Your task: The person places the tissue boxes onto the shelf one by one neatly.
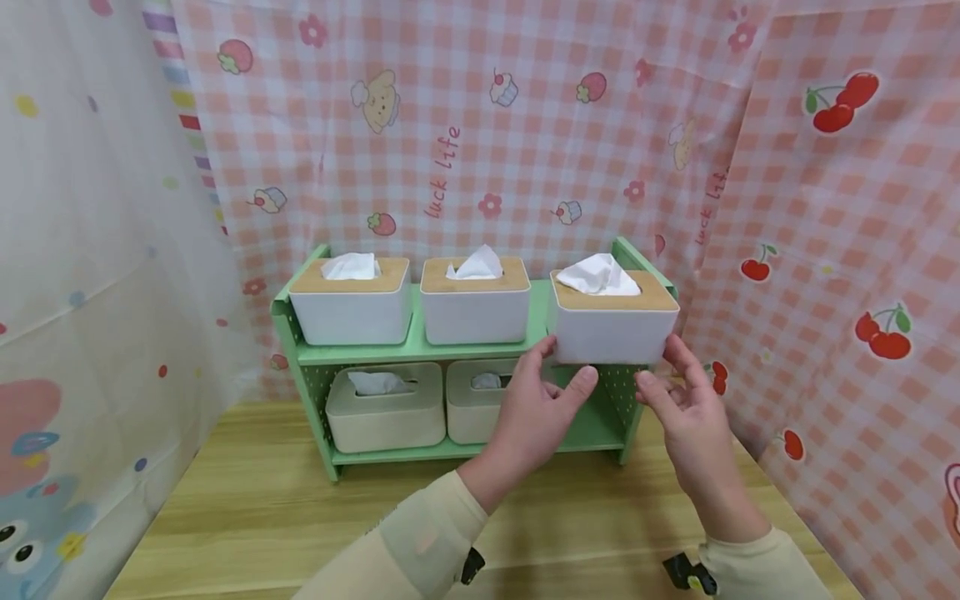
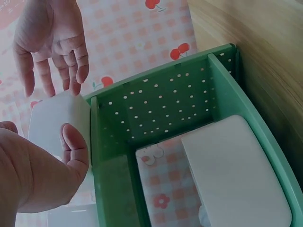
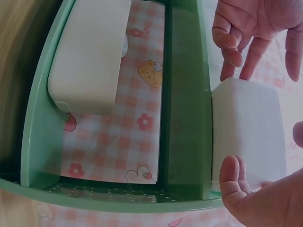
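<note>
A white tissue box (image 1: 615, 335) with a wooden lid and a tuft of tissue stands at the right end of the green rack's upper shelf (image 1: 480, 351), its front jutting past the shelf edge. My left hand (image 1: 528, 412) has its fingertips at the box's left side, thumb spread below the front. At the opposite end, the fingertips of my right hand (image 1: 693, 437) touch the lower right corner, with its thumb apart from the box. Seen in the right wrist view, the box (image 3: 248, 127) lies between both hands, whose fingers are mostly extended.
Two similar wooden-lidded tissue boxes, one left (image 1: 350, 317) and one in the middle (image 1: 475, 315), share the upper shelf. Below them sit two cream tissue boxes, one left (image 1: 386, 423) and one (image 1: 471, 417) partly behind my left hand. The rack stands on a wooden table (image 1: 247, 500) before patterned curtains.
</note>
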Demonstrator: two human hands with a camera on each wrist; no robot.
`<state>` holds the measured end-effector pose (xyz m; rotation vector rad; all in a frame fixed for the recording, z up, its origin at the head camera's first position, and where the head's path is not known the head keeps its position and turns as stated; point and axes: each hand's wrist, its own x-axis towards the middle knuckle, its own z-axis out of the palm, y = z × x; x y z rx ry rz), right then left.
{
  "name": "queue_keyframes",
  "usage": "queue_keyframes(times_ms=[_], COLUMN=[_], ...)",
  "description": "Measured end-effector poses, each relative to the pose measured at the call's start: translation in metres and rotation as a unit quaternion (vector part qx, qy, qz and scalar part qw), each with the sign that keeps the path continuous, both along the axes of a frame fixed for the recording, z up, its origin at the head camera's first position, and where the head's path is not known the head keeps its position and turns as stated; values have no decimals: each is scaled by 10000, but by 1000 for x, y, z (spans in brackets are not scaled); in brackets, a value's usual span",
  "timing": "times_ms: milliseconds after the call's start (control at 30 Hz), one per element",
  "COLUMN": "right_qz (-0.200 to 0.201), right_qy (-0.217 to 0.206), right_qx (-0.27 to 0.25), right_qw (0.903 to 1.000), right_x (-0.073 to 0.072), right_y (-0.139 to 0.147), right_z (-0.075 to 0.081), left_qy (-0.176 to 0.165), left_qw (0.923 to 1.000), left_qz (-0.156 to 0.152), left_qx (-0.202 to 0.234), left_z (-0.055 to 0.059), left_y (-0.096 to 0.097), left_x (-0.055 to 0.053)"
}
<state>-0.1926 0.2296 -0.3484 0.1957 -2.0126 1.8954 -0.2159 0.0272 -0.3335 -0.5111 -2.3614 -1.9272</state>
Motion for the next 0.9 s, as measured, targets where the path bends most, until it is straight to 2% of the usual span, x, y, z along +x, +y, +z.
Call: queue_keyframes(times_ms=[233, 467, 767, 900], right_qz=[-132, -116, -244, -272], right_qy=[15, -138, -17, -93], right_qx=[757, 1141, 1529, 1630], right_qw=[9970, 9933, 9879, 9862], right_x=[0, -2, -10, -12], right_y=[0, 3, 7, 8], right_z=[0, 0, -3, -4], left_qy=[63, 139, 547, 673], left_qw=[9999, 9992, 9936, 9905], left_qz=[-19, -4, -353, -430], left_qx=[-126, -384, -918, -1124], left_z=[0, -2, -5, -6], left_y=[0, 0, 1, 1], left_x=[-1, -4, -8, -11])
